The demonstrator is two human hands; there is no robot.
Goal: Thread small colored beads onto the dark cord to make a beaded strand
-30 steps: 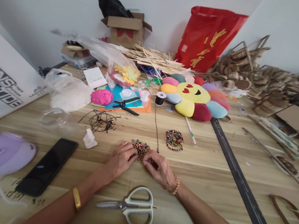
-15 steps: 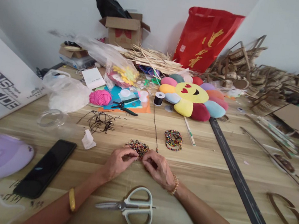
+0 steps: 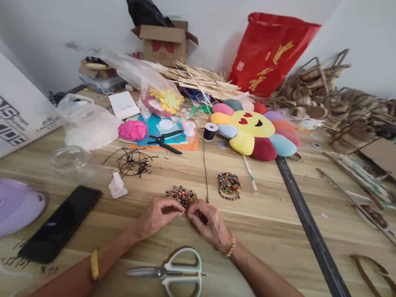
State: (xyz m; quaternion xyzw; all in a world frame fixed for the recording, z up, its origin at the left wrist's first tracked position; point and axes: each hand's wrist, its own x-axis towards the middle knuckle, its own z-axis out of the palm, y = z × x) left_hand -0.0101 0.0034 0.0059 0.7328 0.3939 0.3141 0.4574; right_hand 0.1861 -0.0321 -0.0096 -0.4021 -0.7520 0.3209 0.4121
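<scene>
A pile of small multicoloured beads [image 3: 181,195] lies on the table just beyond my fingertips. My left hand [image 3: 160,215] is closed in a pinch, with a tiny yellowish bead between thumb and index finger. Close beside it, my right hand [image 3: 210,223] pinches too, its fingertips almost meeting the left ones. A black cord [image 3: 205,169] runs from a spool [image 3: 210,131] down to my right hand, with a bead on it by the knuckles; its end in the fingers is hidden. To the right rests a coiled string of beads [image 3: 228,186].
White-handled scissors [image 3: 183,275] lie between my forearms. On the left are a black phone [image 3: 60,223], a purple device [image 3: 0,207] and black cord scraps [image 3: 134,162]. Pliers [image 3: 165,140], pink yarn [image 3: 133,130] and a flower cushion [image 3: 253,129] sit farther back. A dark strip [image 3: 314,232] crosses the right side.
My left fingertips have shifted slightly right, toward my right hand, and a yellowish bead now shows in them. The right hand stays nearly in place.
</scene>
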